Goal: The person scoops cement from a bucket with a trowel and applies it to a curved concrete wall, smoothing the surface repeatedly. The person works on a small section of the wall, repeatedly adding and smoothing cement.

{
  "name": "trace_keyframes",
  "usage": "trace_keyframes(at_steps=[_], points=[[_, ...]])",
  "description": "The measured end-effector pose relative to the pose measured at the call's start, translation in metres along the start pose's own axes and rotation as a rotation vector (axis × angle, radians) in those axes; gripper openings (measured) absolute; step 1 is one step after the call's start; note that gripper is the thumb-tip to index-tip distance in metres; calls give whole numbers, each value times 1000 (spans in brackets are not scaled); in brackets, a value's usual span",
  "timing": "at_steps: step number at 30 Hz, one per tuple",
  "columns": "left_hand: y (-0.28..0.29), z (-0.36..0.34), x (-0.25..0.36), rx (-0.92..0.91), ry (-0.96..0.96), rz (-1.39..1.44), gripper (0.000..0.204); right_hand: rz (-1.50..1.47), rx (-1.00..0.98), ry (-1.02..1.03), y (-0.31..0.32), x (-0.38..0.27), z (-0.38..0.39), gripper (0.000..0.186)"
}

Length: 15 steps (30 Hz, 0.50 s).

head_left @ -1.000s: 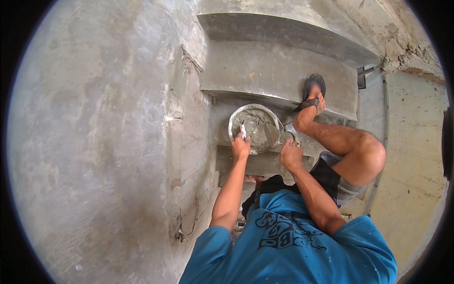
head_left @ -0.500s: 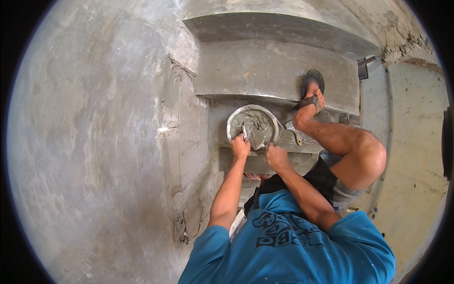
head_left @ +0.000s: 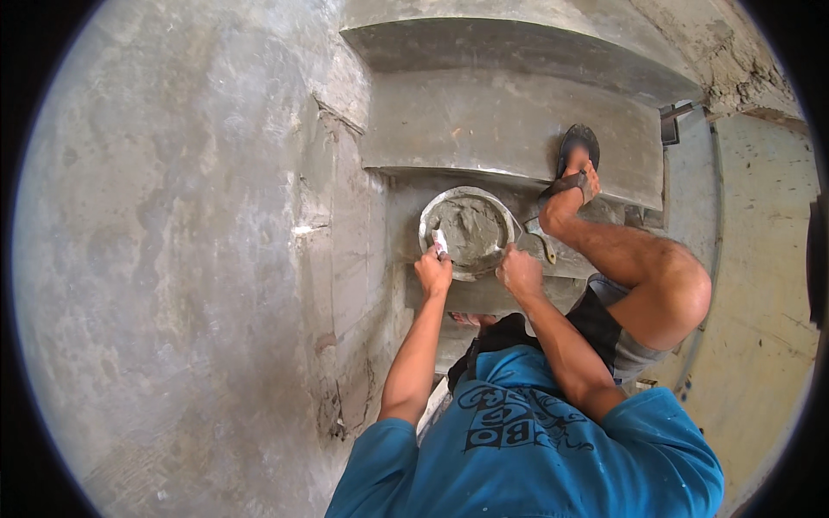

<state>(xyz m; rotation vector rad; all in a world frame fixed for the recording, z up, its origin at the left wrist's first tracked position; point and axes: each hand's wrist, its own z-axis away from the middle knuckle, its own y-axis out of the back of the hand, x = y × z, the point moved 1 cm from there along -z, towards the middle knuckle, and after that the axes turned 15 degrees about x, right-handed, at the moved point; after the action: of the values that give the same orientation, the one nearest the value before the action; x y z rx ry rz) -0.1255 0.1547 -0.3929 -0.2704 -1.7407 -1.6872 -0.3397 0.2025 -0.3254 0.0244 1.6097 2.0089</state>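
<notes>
A round bucket with a pale, crusted rim stands on a step and holds wet grey mortar. My left hand is closed around the handle of a small tool with a flat, whitish blade, at the bucket's near left rim. At the near right rim my right hand is closed too. Its fingers hide most of what they hold; only a small light bit shows by the rim. The mortar's surface is streaked and uneven.
A paintbrush lies right of the bucket, by my raised leg. My sandalled foot rests on the concrete step above. A grey plastered wall rises on the left; a yellowish panel is on the right.
My right hand has moved slightly right and up along the rim. The left hand's blade has turned, showing a wider face. The mortar looks more smeared out and streaked.
</notes>
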Motion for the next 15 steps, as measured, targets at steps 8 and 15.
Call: trace_keyframes(at_steps=[8, 15], points=[[-1, -31, 31, 12, 20, -115, 33, 27, -59, 92, -25, -12, -14, 43], [-6, -35, 36, -85, 23, -167, 37, -145, -89, -16, -33, -14, -14, 35]])
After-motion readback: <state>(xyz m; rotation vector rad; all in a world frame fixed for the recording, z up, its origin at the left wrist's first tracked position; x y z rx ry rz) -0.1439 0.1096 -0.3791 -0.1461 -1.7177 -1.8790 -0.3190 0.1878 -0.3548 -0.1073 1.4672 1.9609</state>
